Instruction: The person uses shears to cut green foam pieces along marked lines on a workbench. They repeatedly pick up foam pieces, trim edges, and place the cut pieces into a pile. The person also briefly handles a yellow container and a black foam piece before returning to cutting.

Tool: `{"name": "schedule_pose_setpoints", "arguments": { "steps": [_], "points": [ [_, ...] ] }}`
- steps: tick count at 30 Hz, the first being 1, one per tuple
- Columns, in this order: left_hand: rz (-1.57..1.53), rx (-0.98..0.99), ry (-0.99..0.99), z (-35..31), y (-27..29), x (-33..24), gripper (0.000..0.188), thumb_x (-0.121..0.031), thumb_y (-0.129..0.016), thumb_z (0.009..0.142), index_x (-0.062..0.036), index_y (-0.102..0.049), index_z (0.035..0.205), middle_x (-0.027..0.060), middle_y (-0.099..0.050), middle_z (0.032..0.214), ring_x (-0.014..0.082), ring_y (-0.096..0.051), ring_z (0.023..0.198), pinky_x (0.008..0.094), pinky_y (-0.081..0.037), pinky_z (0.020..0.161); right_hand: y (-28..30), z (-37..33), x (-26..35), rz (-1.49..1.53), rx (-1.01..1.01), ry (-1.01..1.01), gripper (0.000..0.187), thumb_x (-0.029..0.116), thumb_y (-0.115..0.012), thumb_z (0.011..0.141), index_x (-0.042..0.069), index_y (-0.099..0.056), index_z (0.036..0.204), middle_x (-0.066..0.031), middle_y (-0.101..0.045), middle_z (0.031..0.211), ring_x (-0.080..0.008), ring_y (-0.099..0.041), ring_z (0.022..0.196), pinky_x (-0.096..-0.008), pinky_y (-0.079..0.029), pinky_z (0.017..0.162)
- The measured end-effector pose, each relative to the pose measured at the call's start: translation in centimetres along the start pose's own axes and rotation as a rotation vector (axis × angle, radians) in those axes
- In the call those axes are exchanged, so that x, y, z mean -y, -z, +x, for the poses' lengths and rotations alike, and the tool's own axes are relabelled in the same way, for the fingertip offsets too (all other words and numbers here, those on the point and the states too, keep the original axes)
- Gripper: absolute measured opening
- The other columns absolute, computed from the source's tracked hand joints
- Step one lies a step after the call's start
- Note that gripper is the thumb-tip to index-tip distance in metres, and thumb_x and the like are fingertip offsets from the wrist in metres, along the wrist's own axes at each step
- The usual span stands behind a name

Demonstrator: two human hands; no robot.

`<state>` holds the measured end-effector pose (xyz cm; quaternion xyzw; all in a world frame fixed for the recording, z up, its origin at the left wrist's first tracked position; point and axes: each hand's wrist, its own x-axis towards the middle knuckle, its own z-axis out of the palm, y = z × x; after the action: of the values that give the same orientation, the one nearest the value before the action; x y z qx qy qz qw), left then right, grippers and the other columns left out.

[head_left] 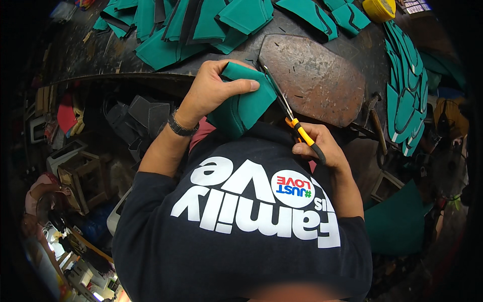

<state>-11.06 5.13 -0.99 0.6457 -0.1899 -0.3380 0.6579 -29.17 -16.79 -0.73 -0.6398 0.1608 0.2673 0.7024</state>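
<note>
My left hand [214, 86] pinches a green sewn piece [246, 98] with dark edging, thumb on its face and fingers behind. The piece hangs in front of the table's near edge. In my right hand [322, 145] is a pair of scissors [300, 132] with yellow-and-black handles. Their long blades point up and left, lying along the right edge of the green piece near its upper corner. Whether the blades touch the edge I cannot tell.
A worn brown slab [314, 78] lies on the dark table [100, 58]. Green pieces with black trim [176, 30] pile up at the far side. More green pieces [402, 95] overlap at the right, near a yellow container [378, 9] and a hammer [376, 123].
</note>
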Motion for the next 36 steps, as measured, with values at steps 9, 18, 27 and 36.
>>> {"name": "schedule_pose_setpoints", "arguments": {
  "steps": [9, 18, 27, 36],
  "points": [
    [0.020, 0.005, -0.016, 0.1, -0.1, 0.3, 0.024, -0.008, -0.076, 0.078, 0.0040, -0.069, 0.097, 0.0072, -0.070, 0.086, 0.0110, -0.065, 0.075, 0.0240, -0.053, 0.070, -0.3, 0.0, -1.3, -0.029, -0.087, 0.015, 0.033, 0.022, -0.084, 0.074, 0.007, -0.055, 0.070, 0.0074, -0.046, 0.061, -0.0014, -0.039, 0.056, -0.0196, -0.028, 0.049],
    [-0.063, 0.063, -0.021, 1.1, -0.8, -1.1, 0.029, -0.015, -0.077, 0.081, 0.0025, -0.066, 0.101, 0.0064, -0.068, 0.088, 0.0112, -0.064, 0.078, 0.0249, -0.054, 0.071, -0.3, 0.4, -0.1, 0.124, -0.323, 0.322, 0.029, 0.016, -0.084, 0.074, 0.005, -0.057, 0.080, 0.0057, -0.051, 0.064, -0.0019, -0.045, 0.055, -0.0172, -0.034, 0.050],
    [-0.443, 0.201, 0.038, 2.8, -5.3, -0.8, 0.041, -0.018, -0.060, 0.094, 0.0008, -0.050, 0.130, 0.0087, -0.059, 0.121, 0.0132, -0.059, 0.106, 0.0288, -0.049, 0.093, -2.5, 3.8, 1.8, 0.407, -0.511, 0.626, 0.033, 0.009, -0.075, 0.079, -0.002, -0.060, 0.106, -0.0057, -0.065, 0.091, -0.0115, -0.062, 0.078, -0.0239, -0.051, 0.073],
    [-0.325, 0.255, 0.223, 2.0, -4.9, 1.5, 0.043, -0.002, -0.051, 0.093, -0.0010, -0.045, 0.135, 0.0040, -0.057, 0.122, 0.0095, -0.060, 0.100, 0.0221, -0.049, 0.085, -0.7, 3.7, 1.4, 0.701, -0.533, 0.646, 0.023, 0.005, -0.073, 0.079, -0.001, -0.061, 0.098, -0.0058, -0.065, 0.087, -0.0119, -0.063, 0.074, -0.0239, -0.052, 0.071]
  ]
}}
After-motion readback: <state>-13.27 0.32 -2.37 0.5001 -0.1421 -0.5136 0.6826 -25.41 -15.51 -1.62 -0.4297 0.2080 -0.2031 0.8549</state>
